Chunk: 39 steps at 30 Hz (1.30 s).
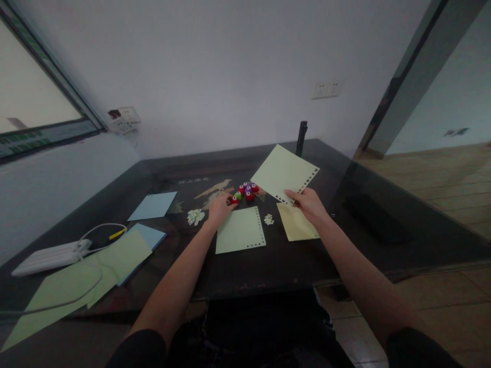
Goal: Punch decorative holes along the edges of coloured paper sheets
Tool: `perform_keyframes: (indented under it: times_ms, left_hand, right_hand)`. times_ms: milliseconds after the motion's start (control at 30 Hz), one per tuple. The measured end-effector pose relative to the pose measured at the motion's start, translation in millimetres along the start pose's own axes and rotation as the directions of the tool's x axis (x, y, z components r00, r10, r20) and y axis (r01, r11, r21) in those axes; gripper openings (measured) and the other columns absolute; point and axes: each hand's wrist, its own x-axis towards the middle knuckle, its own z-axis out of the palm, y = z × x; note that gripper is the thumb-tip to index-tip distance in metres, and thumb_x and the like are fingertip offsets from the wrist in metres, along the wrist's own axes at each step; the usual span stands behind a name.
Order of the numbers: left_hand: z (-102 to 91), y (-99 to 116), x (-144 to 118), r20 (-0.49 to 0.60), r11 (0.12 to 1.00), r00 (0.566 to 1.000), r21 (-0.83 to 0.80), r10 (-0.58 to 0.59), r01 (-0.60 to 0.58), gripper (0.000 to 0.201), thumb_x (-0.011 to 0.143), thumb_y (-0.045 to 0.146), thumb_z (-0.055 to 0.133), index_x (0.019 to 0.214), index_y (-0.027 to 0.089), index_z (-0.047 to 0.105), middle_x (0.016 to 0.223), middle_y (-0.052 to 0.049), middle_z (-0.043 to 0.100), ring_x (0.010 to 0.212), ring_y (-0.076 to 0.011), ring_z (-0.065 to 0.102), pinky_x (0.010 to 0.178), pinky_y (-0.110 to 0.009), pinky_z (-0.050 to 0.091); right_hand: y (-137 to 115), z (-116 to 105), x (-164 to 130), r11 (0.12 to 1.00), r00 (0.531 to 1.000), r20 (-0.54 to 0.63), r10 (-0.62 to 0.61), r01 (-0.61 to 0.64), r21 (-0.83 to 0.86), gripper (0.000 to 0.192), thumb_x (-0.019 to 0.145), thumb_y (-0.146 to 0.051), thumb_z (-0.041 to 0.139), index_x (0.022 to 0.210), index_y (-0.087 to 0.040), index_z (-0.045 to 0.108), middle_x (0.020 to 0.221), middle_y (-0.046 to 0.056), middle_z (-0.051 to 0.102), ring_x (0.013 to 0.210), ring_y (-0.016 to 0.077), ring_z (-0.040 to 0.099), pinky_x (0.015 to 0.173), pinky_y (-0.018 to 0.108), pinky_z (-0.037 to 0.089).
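Pale green paper sheet (283,173) with a row of punched holes along one edge, held off the dark glossy tabletop (345,194) by the right hand (309,203), which pinches its near corner between thumb and fingers. The sheet tilts up and away from the person; its perforated edge runs from the pinched corner up toward the right, and its long axis, as far as the view allows, points away to the upper left.

The left hand (220,208) rests on the table with fingertips touching a small red craft punch (234,200), the nearest of a cluster of red, green and purple punches (246,191); whether the fingers close round it cannot be told.

Below the hands lie a second perforated green sheet (240,230) and a pale yellow sheet (296,222), with small heaps of punched confetti (195,216) (one heap also between the two sheets).

Risk, as a judgement: a one-corner pinch lets the sheet sag or twist, so holes could land crooked; a sweeping wrist could scatter confetti.
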Motion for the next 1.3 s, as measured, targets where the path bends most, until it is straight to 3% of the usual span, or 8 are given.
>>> perform_keyframes:
  times_ms: [133,267,433,600,700,867,1033,1300]
  left_hand:
    - [-7.4,1.6,-1.4,-0.074,0.997,0.997,-0.079,-0.026,0.02,0.026,0.072,0.034,0.069,0.093,0.019,0.065,0.082,-0.006,0.067,0.073,-0.0198,0.06,0.066,-0.03,0.043]
    - [-13.8,16.4,-4.4,-0.122,0.913,0.99,-0.409,-0.068,0.013,0.033,0.071,0.028,0.07,0.102,0.019,0.062,0.089,-0.006,0.067,0.068,-0.0157,0.059,0.066,-0.029,0.045]
    - [-13.8,58.0,-20.0,0.153,0.565,0.986,-0.809,-0.058,0.159,0.034,0.067,0.029,0.073,0.099,0.017,0.067,0.079,-0.004,0.065,0.062,-0.0115,0.057,0.058,-0.023,0.043]
    - [-6.2,86.9,-38.0,0.436,0.07,0.895,-0.894,-0.091,0.442,0.031,0.066,0.019,0.075,0.095,0.015,0.067,0.085,-0.005,0.066,0.066,-0.0076,0.058,0.062,-0.019,0.045]
    - [-3.4,90.7,-43.9,0.486,-0.07,0.871,-0.873,-0.072,0.482,0.023,0.071,0.021,0.072,0.093,0.014,0.067,0.089,-0.007,0.067,0.072,-0.01,0.061,0.072,-0.024,0.049]
    - [-5.2,90.8,-50.3,0.491,-0.057,0.871,-0.87,-0.021,0.489,0.023,0.078,0.023,0.066,0.1,0.017,0.066,0.094,-0.007,0.067,0.075,-0.0125,0.063,0.082,-0.031,0.05]
    - [-4.8,96.0,-54.4,0.476,-0.047,0.88,-0.878,0.008,0.476,0.026,0.071,0.013,0.071,0.096,0.012,0.065,0.091,-0.006,0.066,0.079,-0.0124,0.064,0.089,-0.032,0.047]
    - [-5.8,101.9,-58.7,0.403,-0.035,0.914,-0.914,0.055,0.405,0.027,0.068,0.015,0.074,0.092,0.012,0.062,0.094,-0.007,0.066,0.092,-0.0167,0.065,0.095,-0.035,0.043]
  right_hand:
    - [3.8,3.5,-0.3,0.999,0.999,-0.039,-0.024,0.025,0.027,0.037,0.054,-0.032,0.08,0.084,-0.014,0.067,0.089,0.009,0.072,0.065,0.0173,0.064,0.053,0.027,0.05]
    - [7.4,7.8,-2.2,0.996,0.998,-0.056,-0.034,0.038,0.075,0.035,0.056,-0.03,0.079,0.085,-0.015,0.066,0.09,0.008,0.072,0.073,0.0198,0.067,0.059,0.029,0.054]
    - [4.8,11.8,-7.9,0.985,0.999,-0.04,-0.016,0.023,0.172,0.03,0.062,-0.026,0.075,0.089,-0.017,0.064,0.096,0.007,0.071,0.072,0.0203,0.067,0.058,0.033,0.057]
    - [4.4,13.0,-10.4,0.983,0.999,-0.039,0.001,0.006,0.184,0.028,0.063,-0.021,0.074,0.089,-0.018,0.064,0.097,0.006,0.071,0.071,0.0196,0.067,0.056,0.033,0.058]
    - [6.0,13.3,-10.3,0.99,0.999,-0.035,0.016,-0.011,0.143,0.032,0.06,-0.02,0.076,0.09,-0.017,0.064,0.097,0.007,0.071,0.072,0.02,0.068,0.058,0.032,0.058]
    - [3.8,15.4,-13.7,0.997,1.0,0.006,0.009,-0.01,0.076,0.036,0.056,-0.021,0.078,0.089,-0.016,0.065,0.097,0.009,0.072,0.079,0.0238,0.069,0.066,0.035,0.058]
    - [1.5,16.6,-16.9,0.999,0.999,0.03,-0.046,0.047,-0.023,0.036,0.056,-0.026,0.078,0.088,-0.015,0.066,0.095,0.011,0.072,0.08,0.0246,0.069,0.069,0.035,0.056]
    - [-2.0,19.6,-20.1,0.925,0.962,0.075,-0.261,0.272,-0.267,0.031,0.062,-0.033,0.074,0.086,-0.014,0.07,0.09,0.009,0.073,0.081,0.0229,0.068,0.077,0.036,0.052]
